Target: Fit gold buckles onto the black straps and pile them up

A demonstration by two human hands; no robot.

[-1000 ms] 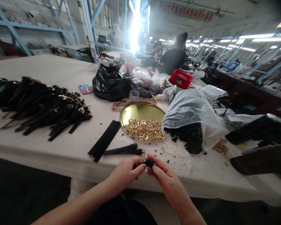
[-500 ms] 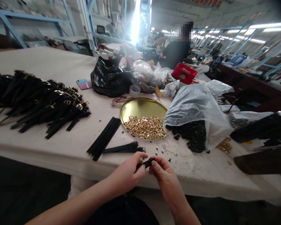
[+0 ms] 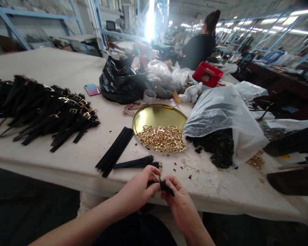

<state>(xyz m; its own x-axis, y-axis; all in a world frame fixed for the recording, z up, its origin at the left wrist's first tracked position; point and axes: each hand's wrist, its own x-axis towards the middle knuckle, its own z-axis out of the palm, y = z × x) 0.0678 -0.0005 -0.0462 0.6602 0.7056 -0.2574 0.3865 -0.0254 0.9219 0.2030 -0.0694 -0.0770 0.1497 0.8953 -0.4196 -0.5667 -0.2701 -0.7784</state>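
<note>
Narrow black strap (image 3: 167,188): largely covered by the fingers of the left hand (image 3: 141,184) and right hand (image 3: 179,201) — its fastening indiscernible. Heap of black straps with gold buckles (image 3: 48,112): cut off at left edge. Dark brown rounded object (image 3: 292,181): cut off at right. Tiny black specks (image 3: 182,167) — too small to identify.

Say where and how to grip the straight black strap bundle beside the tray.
Grip the strap bundle across its middle, probably from the left: it lies long and slanted, far end beside the gold tray, other black straps to its right.
</note>
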